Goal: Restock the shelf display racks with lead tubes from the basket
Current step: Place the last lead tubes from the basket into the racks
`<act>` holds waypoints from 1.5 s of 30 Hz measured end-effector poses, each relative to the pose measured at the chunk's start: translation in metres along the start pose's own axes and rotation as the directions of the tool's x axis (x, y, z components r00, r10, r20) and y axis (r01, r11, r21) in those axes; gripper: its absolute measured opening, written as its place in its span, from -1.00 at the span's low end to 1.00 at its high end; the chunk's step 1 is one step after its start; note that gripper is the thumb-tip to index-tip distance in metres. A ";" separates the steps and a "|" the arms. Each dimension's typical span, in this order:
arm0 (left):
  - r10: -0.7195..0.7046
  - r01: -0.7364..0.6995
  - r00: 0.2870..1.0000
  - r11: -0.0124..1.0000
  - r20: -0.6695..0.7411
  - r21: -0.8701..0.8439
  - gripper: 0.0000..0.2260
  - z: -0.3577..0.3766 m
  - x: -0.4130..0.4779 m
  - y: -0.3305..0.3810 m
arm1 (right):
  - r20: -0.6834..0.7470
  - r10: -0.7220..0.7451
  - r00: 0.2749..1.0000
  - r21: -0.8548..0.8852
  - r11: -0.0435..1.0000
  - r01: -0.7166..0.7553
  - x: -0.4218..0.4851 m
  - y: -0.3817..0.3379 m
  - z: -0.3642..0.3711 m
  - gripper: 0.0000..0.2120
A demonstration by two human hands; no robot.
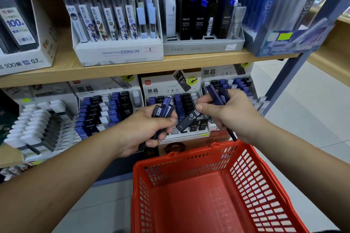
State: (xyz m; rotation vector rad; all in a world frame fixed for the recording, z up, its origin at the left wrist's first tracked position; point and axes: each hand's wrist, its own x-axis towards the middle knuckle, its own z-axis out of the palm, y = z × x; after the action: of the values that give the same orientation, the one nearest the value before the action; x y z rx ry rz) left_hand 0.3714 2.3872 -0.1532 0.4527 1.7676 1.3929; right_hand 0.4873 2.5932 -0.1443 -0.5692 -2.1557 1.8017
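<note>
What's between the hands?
A tilted black tube marked HB 0.7, in the head view. The left hand and right hand each hold blue tubes.

Display racks [117,53] on wooden shelf [132,70]

A stationery shop: wooden shelves [132,71] of lead-refill display boxes [117,54], seemingly price-stickered, and a red shopping basket [189,158].
</note>
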 end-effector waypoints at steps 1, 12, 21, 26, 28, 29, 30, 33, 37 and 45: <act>0.004 -0.004 1.000 1.000 0.005 -0.010 -0.85 0.002 0.000 0.001 | 0.012 0.010 1.000 0.013 1.000 -0.010 0.000 0.000 0.000 -0.89; 0.037 -0.041 0.999 0.990 0.032 0.133 -0.82 0.022 -0.004 0.008 | 0.231 0.259 0.938 0.422 0.842 -0.337 -0.004 -0.007 0.003 -0.73; 0.067 -0.067 0.998 0.998 -0.021 0.006 -0.78 0.051 -0.001 -0.002 | 0.265 0.242 0.933 0.662 0.659 -0.359 -0.003 -0.005 0.000 -0.72; 0.088 -0.090 0.996 0.994 -0.031 -0.069 -0.66 0.069 0.001 -0.006 | 0.237 0.229 0.944 0.702 0.631 -0.329 -0.005 -0.010 0.005 -0.72; 0.084 -0.085 0.996 0.995 -0.022 -0.052 -0.69 0.068 0.004 -0.005 | 0.246 0.215 0.945 0.707 0.627 -0.326 -0.006 -0.013 0.005 -0.73; 0.089 -0.089 0.996 0.995 -0.001 -0.036 -0.71 0.067 0.005 -0.003 | 0.246 0.211 0.946 0.706 0.630 -0.325 -0.006 -0.013 0.004 -0.72; 0.099 -0.098 0.995 0.995 0.024 -0.018 -0.75 0.064 0.005 -0.001 | 0.243 0.210 0.947 0.703 0.635 -0.321 -0.005 -0.011 0.002 -0.72; 0.094 -0.094 0.993 0.996 0.066 0.005 -0.79 0.053 0.005 0.003 | 0.200 0.223 0.954 0.655 0.693 -0.300 -0.002 -0.004 -0.009 -0.75; 0.024 -0.030 0.989 0.999 0.146 0.036 -0.57 0.037 0.008 0.001 | 0.184 0.242 0.953 0.493 0.816 -0.303 -0.003 0.003 -0.016 -0.75; 0.055 -0.062 0.979 0.998 0.198 0.032 -0.85 0.032 0.001 0.008 | 0.195 0.100 0.976 0.404 0.898 -0.173 -0.006 0.005 -0.014 -0.78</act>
State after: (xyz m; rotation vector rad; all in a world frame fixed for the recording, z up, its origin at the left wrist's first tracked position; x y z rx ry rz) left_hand 0.3943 2.4106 -0.1478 0.6457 1.6332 1.3086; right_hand 0.4990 2.6035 -0.1462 -0.4842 -1.7691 2.3807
